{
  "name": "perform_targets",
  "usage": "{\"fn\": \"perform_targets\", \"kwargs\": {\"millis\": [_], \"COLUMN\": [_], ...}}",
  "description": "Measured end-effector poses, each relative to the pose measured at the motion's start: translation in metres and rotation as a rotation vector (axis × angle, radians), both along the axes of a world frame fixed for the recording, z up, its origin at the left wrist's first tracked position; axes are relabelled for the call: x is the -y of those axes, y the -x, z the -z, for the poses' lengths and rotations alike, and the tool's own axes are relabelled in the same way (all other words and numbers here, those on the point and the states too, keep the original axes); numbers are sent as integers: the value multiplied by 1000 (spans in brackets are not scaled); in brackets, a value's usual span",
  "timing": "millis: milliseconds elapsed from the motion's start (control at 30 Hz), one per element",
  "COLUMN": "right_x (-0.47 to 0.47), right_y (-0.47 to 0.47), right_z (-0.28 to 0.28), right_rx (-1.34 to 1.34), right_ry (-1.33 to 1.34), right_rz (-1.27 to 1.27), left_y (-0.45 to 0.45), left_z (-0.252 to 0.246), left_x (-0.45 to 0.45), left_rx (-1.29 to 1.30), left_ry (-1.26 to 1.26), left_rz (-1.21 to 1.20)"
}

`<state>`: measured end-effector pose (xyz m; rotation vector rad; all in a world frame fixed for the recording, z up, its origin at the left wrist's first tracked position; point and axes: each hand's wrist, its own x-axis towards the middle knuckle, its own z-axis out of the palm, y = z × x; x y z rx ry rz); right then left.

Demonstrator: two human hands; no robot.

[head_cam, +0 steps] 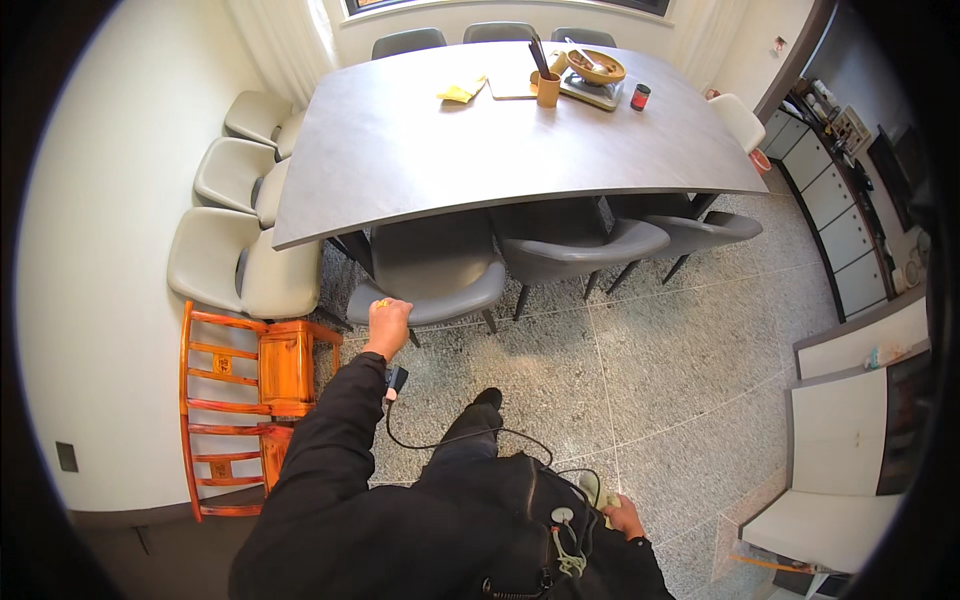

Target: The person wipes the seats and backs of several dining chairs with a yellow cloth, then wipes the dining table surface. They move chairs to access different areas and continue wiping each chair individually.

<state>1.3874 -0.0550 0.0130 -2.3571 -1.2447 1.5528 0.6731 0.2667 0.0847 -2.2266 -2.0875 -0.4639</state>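
Note:
My left hand [389, 327] is closed over the top edge of the nearest grey dining chair [439, 281], with a yellow ring on a finger. A small black device [397, 379] with a cable sits at that wrist. Low at my right side, my right hand [624, 516] grips a pale greenish cloth [598, 489]. The cable runs across my dark jacket between the two sides. Ahead stands the large grey dining table [375, 150]. On it are a crumpled yellow cloth [462, 91], a brown chopstick holder [548, 91], a jar [640, 97] and a bowl [598, 67] on a portable stove [592, 90].
More grey chairs [585, 247] line the near side of the table. Cream chairs [244, 262] and orange wooden chairs [287, 367] stand along the left wall. Pale cabinets [836, 217] are at the right, with a low white bench-like unit [836, 442] nearer me. Speckled floor [675, 360] lies between.

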Motion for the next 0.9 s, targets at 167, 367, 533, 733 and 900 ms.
{"fn": "perform_targets", "kwargs": {"millis": [167,367,533,733,900], "right_x": [-67,-134,-107,-12,65], "right_y": [37,80,80,90,120], "right_z": [-17,-51,-56,-53,-46], "right_rx": [40,-140,-62,34,91], "right_ry": [20,-4,-91,15,58], "right_rz": [-80,153,303,403,606], "left_y": [24,48,41,-88,-260], "left_z": [-5,0,-25,-55,-56], "left_x": [-42,-87,-98,-165,-229], "left_rx": [-4,3,-58,148,233], "left_ry": [-5,-5,327,206,143], "left_rz": [21,20,22,304,518]}}
